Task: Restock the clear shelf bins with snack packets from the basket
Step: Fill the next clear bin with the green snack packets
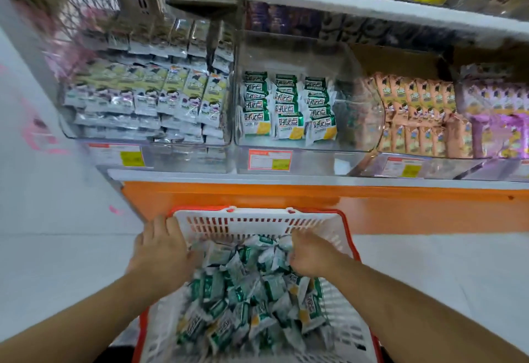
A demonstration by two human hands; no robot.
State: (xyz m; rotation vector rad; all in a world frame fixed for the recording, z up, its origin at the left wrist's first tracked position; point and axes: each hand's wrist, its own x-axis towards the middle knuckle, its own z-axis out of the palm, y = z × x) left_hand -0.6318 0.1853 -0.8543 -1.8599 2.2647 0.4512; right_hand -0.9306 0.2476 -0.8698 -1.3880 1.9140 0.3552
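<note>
A white basket with a red rim is sitting low in front of the shelf, heaped with green-and-white packets. The left hand is resting on the basket's left rim near the far corner, fingers lying over the edge and thumb reaching down inside against the heap; it seems to be steadying the basket, though motion blur is hiding whether the fingers are really curling round the rim. The right hand is reaching into the far right of the heap with fingers curled down among the packets, apparently gathering some, but its fingertips are buried and I cannot tell how many it is holding.

Above, clear bins are standing side by side on the shelf. The middle bin is holding three short stacks of matching green-and-white packets toward its left, with bare space on its right. The left bin is packed with silver and yellow packets, and the right bin with orange ones. Price tags are hanging along the bins' fronts.
</note>
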